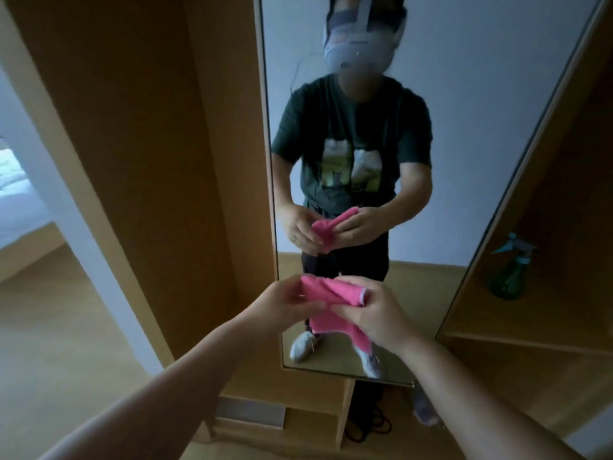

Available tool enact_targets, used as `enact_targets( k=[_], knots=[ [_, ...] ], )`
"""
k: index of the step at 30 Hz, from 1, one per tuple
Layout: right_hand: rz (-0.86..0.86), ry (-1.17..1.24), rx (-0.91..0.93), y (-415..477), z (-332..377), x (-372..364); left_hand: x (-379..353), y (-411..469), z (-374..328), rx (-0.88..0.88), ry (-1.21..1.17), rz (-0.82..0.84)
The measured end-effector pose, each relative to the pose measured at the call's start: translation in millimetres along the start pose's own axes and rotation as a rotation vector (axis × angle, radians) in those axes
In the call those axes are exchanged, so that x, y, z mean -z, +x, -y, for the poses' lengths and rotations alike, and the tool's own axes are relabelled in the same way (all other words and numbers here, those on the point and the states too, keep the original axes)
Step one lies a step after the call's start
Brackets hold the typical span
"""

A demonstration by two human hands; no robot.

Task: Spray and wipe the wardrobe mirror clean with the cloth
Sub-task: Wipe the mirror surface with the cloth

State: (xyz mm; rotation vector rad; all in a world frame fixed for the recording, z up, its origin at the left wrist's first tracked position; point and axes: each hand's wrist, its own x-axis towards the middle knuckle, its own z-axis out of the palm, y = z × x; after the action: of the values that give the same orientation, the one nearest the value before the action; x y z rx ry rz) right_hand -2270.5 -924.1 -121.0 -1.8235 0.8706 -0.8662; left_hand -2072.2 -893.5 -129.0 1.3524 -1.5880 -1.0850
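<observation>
Pink cloth (328,303) bunched before wardrobe mirror (431,94) | pinched by left hand (288,305) and right hand (378,313) | judged soft, light, limp; best gathered into a pad.

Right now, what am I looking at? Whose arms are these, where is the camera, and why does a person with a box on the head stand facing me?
There is no machine here. The camera is worn on a person's head and looks forward and down, so the two bare arms reaching in from the bottom are the wearer's own. The figure facing you is that same person, reflected in the tall wardrobe mirror; the box is the headset on the person's head.

Both hands hold a pink cloth in front of the glass: the left hand pinches one side, the right hand the other, and the rest hangs down between them. It is not touching the mirror yet.

To the right, on a wooden shelf of the wardrobe, stands a green spray bottle, which nobody is holding.
</observation>
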Motion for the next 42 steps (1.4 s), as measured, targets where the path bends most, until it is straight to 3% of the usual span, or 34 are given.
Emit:
enact_targets(
  k=[6, 12, 17, 24, 30, 36, 42],
  knots=[
    [-0.062, -0.055, 0.212, 23, 83, 10, 40, -17, -71, -0.11, -0.088, -0.231],
    [-0.143, -0.131, 0.421, 38, 142, 24, 71, -30, -128, -0.189, -0.332, -0.292],
    [-0.347, -0.167, 0.562, 54, 190, 41, 96, -24, -183, -0.3, -0.253, -0.514],
    [-0.39, -0.246, 0.73, 80, 268, 62, 157, -12, -282, -0.524, -0.175, -0.841],
    [-0.466, -0.338, 0.789, 99, 313, 84, 209, 14, -359, -0.546, -0.041, -1.1],
    [-0.499, -0.404, 0.78, 117, 325, 94, 227, 53, -406, -0.537, 0.06, -1.136],
    [-0.515, -0.416, 0.8, 122, 333, 108, 217, 87, -425, -0.55, 0.028, -1.045]
  ],
)
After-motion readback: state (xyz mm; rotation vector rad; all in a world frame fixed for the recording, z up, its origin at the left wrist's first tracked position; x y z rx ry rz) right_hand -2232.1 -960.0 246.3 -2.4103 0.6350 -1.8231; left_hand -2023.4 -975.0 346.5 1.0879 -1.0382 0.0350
